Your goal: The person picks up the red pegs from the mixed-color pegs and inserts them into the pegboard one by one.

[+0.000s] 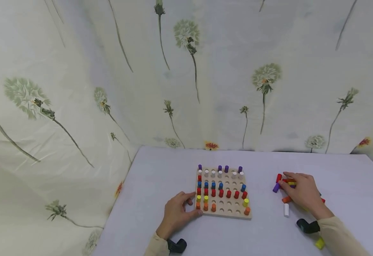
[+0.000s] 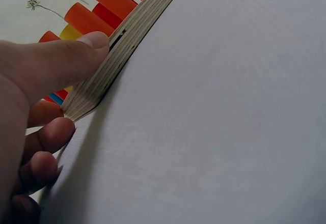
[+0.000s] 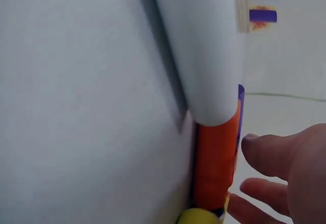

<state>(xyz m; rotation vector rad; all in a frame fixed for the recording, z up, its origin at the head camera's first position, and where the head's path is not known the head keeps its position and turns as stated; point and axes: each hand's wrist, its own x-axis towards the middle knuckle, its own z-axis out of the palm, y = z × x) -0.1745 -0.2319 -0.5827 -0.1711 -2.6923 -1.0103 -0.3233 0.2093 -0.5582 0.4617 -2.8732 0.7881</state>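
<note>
Both hands work on the white table [image 1: 160, 170]: the left hand [image 1: 177, 212] grips the near-left corner of the wooden pegboard [image 1: 229, 210], thumb on its front edge. Well apart to the right, the right hand [image 1: 301, 193] rests with relaxed fingers over a pile of loose pegs [image 1: 285, 190]; whether it holds one cannot be told. A white peg [image 1: 286, 209] lies just beside it.
</note>
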